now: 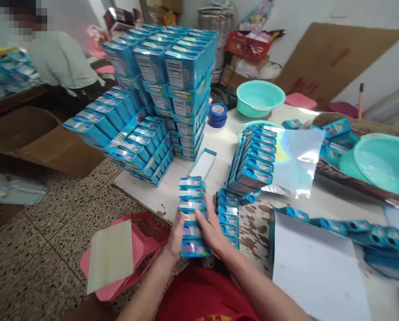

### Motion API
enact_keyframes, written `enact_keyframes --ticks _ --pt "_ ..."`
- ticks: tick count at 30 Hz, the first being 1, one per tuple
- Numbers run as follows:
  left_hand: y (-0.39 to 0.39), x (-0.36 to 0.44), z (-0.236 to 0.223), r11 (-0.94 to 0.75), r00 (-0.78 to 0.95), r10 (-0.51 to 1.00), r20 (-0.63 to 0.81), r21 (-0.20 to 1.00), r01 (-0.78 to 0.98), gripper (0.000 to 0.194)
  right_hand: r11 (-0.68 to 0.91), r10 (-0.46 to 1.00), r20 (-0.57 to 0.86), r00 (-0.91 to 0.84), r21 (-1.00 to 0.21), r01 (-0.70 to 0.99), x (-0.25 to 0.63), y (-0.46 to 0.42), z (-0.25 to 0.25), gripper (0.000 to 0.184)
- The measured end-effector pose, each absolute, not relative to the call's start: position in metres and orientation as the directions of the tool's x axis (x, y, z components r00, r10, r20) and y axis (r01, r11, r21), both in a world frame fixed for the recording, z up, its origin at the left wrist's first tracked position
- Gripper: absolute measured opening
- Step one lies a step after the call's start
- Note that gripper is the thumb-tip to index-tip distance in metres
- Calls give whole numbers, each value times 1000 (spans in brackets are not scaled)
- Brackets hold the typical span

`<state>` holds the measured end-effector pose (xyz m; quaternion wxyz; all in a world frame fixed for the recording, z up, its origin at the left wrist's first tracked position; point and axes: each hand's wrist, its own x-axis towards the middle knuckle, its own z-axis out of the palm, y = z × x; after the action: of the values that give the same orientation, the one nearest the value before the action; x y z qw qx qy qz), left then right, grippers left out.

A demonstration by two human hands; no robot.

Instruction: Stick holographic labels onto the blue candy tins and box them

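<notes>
Between my two hands I hold a row of small blue boxes [192,232], pressed together side by side above the table's front edge. My left hand [177,234] grips the row along its left side. On the right side my right hand [212,225] presses, its fingers reaching over the box tops. Just beyond lies an open blue-edged tray [203,164] with a white inside. To the right of my right hand another row of blue boxes [228,218] rests on the table, with a taller block of boxes [253,165] behind it.
A tall stack of blue packs [186,71] stands at the back left. Blue tape rolls [217,114], a turquoise basin [260,96] and a white sheet [316,263] are on the table. A pink stool [139,245] stands at front left. Another person [66,62] is at far left.
</notes>
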<state>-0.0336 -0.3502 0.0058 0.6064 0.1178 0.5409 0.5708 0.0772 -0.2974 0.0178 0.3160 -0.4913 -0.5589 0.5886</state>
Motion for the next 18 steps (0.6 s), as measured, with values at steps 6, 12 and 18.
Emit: enact_keyframes --ticks 6,12,18 --pt "-303 -106 -55 498 -321 720 -615 781 -376 61 -212 870 -296 -395 -946 244 -2 -255 -46 79" --pt "-304 -80 -37 373 -654 740 -154 904 209 70 115 973 57 -223 -960 257 107 -302 2 44" --pt "-294 34 -47 205 -249 952 -178 975 87 73 -367 927 -326 187 -891 268 204 -307 -29 67"
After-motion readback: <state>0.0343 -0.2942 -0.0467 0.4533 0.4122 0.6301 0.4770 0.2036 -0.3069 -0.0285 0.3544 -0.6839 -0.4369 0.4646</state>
